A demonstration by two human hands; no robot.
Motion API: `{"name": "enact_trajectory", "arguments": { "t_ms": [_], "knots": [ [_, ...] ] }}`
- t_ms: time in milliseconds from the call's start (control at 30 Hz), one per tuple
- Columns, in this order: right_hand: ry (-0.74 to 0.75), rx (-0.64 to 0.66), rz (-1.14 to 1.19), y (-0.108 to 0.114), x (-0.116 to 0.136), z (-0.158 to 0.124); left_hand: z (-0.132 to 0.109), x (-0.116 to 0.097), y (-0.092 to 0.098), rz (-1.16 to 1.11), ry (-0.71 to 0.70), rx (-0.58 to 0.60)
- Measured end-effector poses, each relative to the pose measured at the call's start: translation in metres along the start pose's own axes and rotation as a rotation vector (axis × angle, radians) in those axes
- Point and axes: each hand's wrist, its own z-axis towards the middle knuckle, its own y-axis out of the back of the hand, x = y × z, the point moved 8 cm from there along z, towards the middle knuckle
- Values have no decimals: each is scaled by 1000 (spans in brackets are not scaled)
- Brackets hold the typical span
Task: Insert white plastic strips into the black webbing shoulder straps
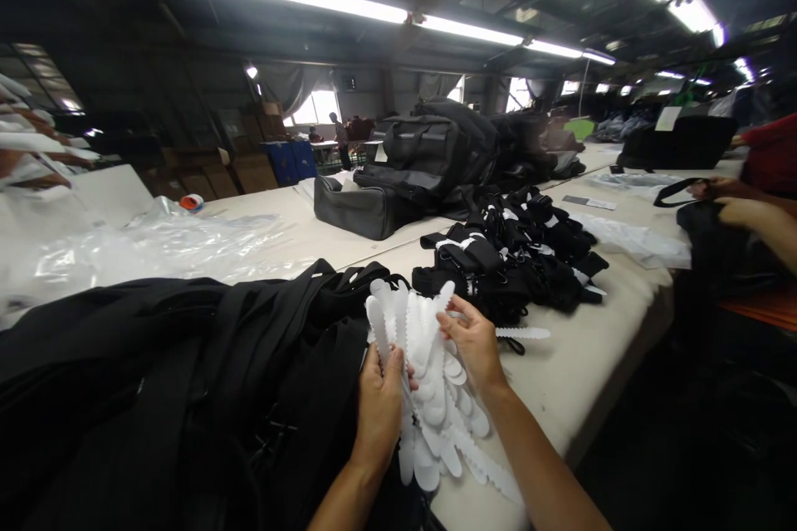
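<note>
White flat strips (429, 398) with rounded ends and scalloped edges lie in a loose heap at the table's near edge. My left hand (378, 406) is closed around several of them, thumb on top, their ends fanned upward. With thumb and fingers, my right hand (476, 344) pinches the upper end of one strip at the heap's right side. Some of its fingertips are hidden behind that strip. Black fabric bags (155, 373) are piled directly left of the strips. Just beyond my right hand sits a heap of bundled black straps (529, 249) with white bands around some.
Finished-looking black bags (417, 158) stand farther back on the cream-covered table (560, 382). Clear plastic sheets (187, 241) and a tape roll (191, 202) lie at left. At right, another person's hands (740, 207) hold a black strap above a dark bag.
</note>
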Motion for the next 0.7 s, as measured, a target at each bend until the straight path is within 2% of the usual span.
{"name": "enact_trajectory", "arguments": {
  "t_ms": [67, 133, 200, 267, 333, 433, 500, 700],
  "knots": [
    [105, 19, -88, -7, 5, -6, -1, 1, -2, -16, 10, 16],
    [131, 115, -108, -20, 7, -14, -1, 1, -3, -5, 5, 33],
    [44, 308, -94, -38, 2, -24, 0, 2, -5, 37, -18, 67],
    [-106, 491, -40, -53, -5, -35, 0, 3, -8, 95, -44, 100],
    [-215, 548, 33, -58, -8, -42, 0, 6, -10, 144, -56, 133],
    [-230, 472, 76, -53, -8, -38, -1, 8, -13, 185, -73, 175],
    [-202, 394, 72, -47, -8, -31, 0, 6, -11, 206, -100, 150],
    [-133, -30, 145, -4, -7, -7, 3, -5, 14, 170, -114, -121]
  ]
}}
